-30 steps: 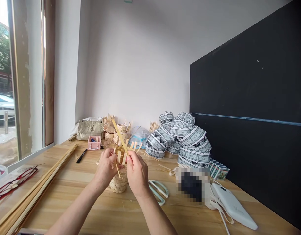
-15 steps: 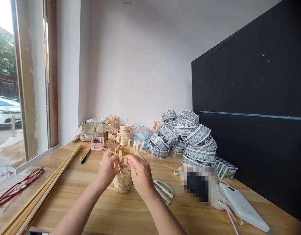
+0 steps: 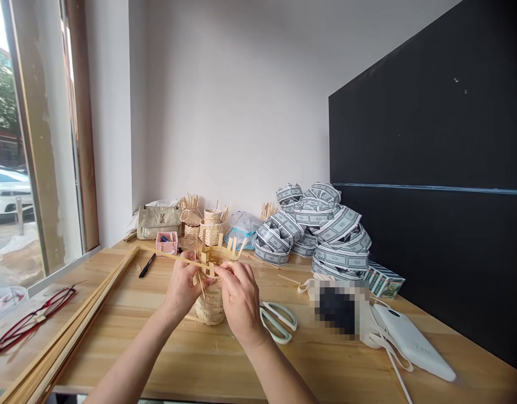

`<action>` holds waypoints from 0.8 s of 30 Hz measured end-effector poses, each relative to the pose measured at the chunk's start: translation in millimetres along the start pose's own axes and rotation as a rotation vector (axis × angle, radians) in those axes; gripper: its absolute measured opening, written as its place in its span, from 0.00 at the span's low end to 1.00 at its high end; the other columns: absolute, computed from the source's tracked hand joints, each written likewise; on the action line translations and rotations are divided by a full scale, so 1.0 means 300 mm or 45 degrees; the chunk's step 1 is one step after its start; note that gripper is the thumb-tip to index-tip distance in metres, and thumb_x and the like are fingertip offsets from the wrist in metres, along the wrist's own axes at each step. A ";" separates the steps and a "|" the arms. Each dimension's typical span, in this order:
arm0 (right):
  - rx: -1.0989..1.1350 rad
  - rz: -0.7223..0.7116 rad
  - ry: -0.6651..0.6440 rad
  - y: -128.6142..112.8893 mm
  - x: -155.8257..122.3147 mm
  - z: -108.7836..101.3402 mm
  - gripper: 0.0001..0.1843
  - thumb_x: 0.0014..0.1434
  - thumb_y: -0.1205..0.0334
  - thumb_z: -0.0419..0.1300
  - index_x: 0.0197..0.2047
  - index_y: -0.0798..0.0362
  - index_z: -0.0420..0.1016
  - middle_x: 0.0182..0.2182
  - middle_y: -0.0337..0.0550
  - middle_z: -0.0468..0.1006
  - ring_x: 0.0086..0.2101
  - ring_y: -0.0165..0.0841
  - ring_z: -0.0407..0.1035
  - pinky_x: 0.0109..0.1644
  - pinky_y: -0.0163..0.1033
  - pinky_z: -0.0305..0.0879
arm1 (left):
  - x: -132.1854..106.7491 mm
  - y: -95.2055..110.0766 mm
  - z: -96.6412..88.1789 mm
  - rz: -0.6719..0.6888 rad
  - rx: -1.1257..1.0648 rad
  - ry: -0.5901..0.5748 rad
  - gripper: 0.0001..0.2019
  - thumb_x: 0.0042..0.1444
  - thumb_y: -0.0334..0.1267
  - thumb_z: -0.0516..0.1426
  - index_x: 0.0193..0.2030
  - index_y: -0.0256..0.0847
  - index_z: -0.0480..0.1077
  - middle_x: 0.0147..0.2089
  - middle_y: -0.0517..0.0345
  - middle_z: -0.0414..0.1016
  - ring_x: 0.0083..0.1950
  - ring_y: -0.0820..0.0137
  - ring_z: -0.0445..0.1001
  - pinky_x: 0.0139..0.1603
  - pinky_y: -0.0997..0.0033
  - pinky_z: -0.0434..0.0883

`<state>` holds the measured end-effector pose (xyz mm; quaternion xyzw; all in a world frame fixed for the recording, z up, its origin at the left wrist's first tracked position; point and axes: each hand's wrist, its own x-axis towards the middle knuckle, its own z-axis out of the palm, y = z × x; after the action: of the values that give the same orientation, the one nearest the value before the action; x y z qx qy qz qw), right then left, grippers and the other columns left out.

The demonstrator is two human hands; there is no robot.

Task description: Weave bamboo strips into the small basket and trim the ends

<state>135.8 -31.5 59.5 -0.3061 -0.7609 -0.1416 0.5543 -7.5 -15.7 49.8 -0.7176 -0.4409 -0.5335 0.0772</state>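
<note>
Round, pale wood-strip basket [image 3: 210, 308]: lower wall woven, flat upright stakes [image 3: 220, 240] unwoven above; left hand [image 3: 183, 287] grips its side, right hand [image 3: 240, 300] apparently pinches a yellowish strip [image 3: 174, 256].

Looks like a craft workshop: strips [image 3: 82, 320] left of left hand [image 3: 182, 289], baskets [image 3: 211, 231] beyond it, window [image 3: 8, 168] farther left.

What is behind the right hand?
The right hand covers part of the woven basket, whose lower front shows. Scissor handles stick out on its right; the blades cannot be seen.
</note>
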 end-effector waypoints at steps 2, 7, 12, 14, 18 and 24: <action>0.008 -0.023 -0.011 0.006 -0.012 0.001 0.16 0.58 0.72 0.46 0.41 0.51 0.72 0.33 0.47 0.71 0.37 0.36 0.62 0.41 0.42 0.63 | 0.005 0.002 -0.002 0.024 -0.001 -0.026 0.03 0.45 0.36 0.59 0.29 0.41 0.71 0.37 0.54 0.66 0.42 0.63 0.65 0.44 0.61 0.66; 0.079 0.008 -0.055 0.043 -0.044 -0.015 0.18 0.57 0.75 0.44 0.43 0.51 0.70 0.34 0.46 0.71 0.38 0.35 0.63 0.42 0.42 0.63 | -0.013 0.003 0.003 -0.021 -0.176 -0.037 0.06 0.45 0.38 0.59 0.31 0.41 0.70 0.40 0.53 0.65 0.47 0.62 0.63 0.49 0.60 0.63; 0.180 0.089 -0.054 0.064 -0.058 -0.031 0.17 0.56 0.76 0.44 0.44 0.52 0.64 0.35 0.44 0.72 0.38 0.33 0.64 0.42 0.39 0.63 | -0.057 -0.010 -0.010 -0.181 -0.730 -0.125 0.16 0.48 0.39 0.56 0.45 0.43 0.63 0.50 0.51 0.62 0.56 0.61 0.58 0.56 0.58 0.57; 0.177 0.083 -0.072 0.058 -0.053 -0.030 0.17 0.55 0.77 0.44 0.42 0.52 0.65 0.35 0.44 0.72 0.38 0.34 0.64 0.42 0.39 0.63 | -0.062 -0.014 -0.014 -0.262 -0.950 -0.160 0.14 0.51 0.38 0.52 0.45 0.43 0.64 0.52 0.52 0.62 0.57 0.62 0.58 0.56 0.60 0.57; 0.170 0.041 -0.089 0.042 -0.039 -0.031 0.17 0.53 0.78 0.44 0.41 0.53 0.66 0.34 0.45 0.73 0.38 0.35 0.64 0.43 0.41 0.62 | -0.044 -0.018 0.004 -0.474 -1.067 0.015 0.10 0.51 0.39 0.54 0.40 0.42 0.68 0.47 0.55 0.67 0.52 0.65 0.63 0.54 0.64 0.59; 0.429 0.430 0.142 0.107 -0.047 -0.041 0.12 0.54 0.71 0.48 0.38 0.52 0.68 0.38 0.44 0.72 0.41 0.34 0.65 0.45 0.40 0.62 | -0.022 -0.023 0.046 -0.615 -1.209 0.234 0.07 0.45 0.39 0.60 0.32 0.40 0.71 0.40 0.58 0.69 0.46 0.68 0.65 0.50 0.68 0.60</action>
<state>167.9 -17.8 46.7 -0.3239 -0.6801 0.0653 0.6544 -3.0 -7.2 35.9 -0.5022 -0.2950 -0.7374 -0.3421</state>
